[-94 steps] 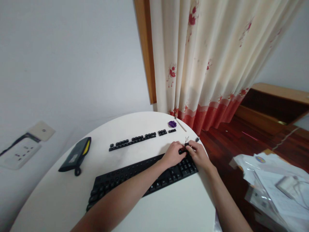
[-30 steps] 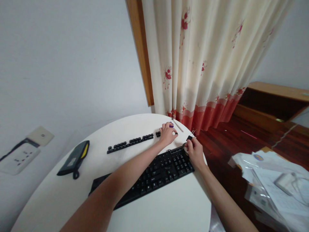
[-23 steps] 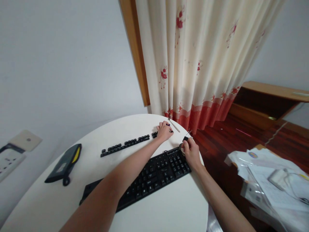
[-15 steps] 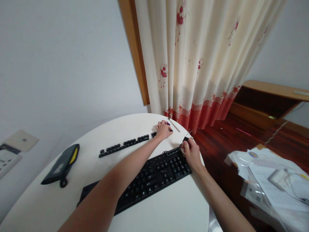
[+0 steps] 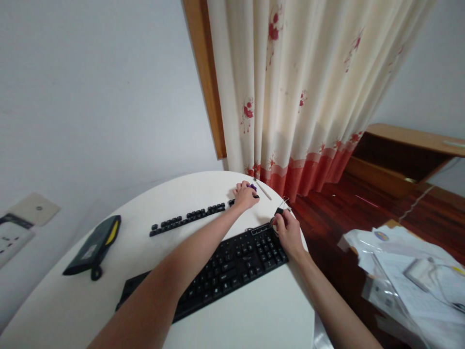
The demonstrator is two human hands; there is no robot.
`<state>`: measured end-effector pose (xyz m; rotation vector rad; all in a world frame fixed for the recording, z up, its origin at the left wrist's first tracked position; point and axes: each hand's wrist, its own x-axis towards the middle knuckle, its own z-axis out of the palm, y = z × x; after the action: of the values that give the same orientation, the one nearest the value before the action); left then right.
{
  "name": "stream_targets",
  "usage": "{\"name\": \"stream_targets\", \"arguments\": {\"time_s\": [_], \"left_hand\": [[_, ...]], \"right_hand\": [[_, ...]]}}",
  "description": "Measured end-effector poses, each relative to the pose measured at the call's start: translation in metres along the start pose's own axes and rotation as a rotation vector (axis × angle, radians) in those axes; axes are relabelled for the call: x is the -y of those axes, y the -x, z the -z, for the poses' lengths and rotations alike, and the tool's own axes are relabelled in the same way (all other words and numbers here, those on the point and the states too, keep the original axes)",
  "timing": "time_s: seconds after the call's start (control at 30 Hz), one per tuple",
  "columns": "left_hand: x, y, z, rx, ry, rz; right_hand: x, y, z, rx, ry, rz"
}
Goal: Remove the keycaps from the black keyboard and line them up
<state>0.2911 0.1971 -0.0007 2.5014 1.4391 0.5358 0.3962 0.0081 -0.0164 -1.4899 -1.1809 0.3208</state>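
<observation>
On the white table (image 5: 250, 317), the black keyboard (image 5: 236, 264) should be stiff yet light enough to slide; its frame edges offer the surest hold. Beyond it, the loose keycaps (image 5: 198, 214) look hard, light and slick, best pinched by 2 opposite sides. The 2 hands are apart. The left hand (image 5: 246, 196) is beside a purple lump (image 5: 253, 187), likely soft; whether it grips the small dark piece (image 5: 256, 196) there, I cannot tell. The right hand (image 5: 288, 228) is closed around a wire-ended tool (image 5: 279, 211); its wires seem springy, its dark body firmer to hold. The open wooden cabinet's (image 5: 407, 134) contents are too dark to tell.
</observation>
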Motion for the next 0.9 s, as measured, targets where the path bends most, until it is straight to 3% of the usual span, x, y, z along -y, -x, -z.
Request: {"name": "stream_targets", "arguments": {"time_s": [0.13, 0.23, 0.37, 0.43, 0.57, 0.67, 0.77, 0.9], "left_hand": [[0.002, 0.005, 0.011, -0.05, 0.033, -0.047], [0.005, 0.016, 0.032, -0.167, 0.103, -0.171], [0.026, 0.044, 0.085, -0.373, 0.168, -0.278], [0.051, 0.065, 0.118, -0.389, 0.174, -0.293], [0.119, 0.118, 0.178, -0.269, 0.213, -0.21], [0.165, 0.166, 0.208, -0.174, 0.226, -0.103], [0.193, 0.21, 0.225, -0.045, 0.22, -0.034], [0.212, 0.247, 0.228, 0.141, 0.227, 0.038]], "right_hand": [[-0.002, 0.0, 0.0, 0.001, -0.005, 0.007], [-0.004, 0.001, 0.0, -0.004, -0.025, 0.016], [-0.006, 0.002, -0.001, -0.05, -0.039, 0.023], [-0.008, 0.002, -0.001, -0.067, -0.05, 0.028], [-0.008, 0.0, 0.001, -0.124, -0.059, 0.043], [0.0, -0.002, 0.002, -0.14, -0.095, 0.066], [0.021, -0.002, -0.002, -0.121, -0.115, 0.078], [0.064, 0.008, -0.026, -0.046, -0.148, 0.088]]}}
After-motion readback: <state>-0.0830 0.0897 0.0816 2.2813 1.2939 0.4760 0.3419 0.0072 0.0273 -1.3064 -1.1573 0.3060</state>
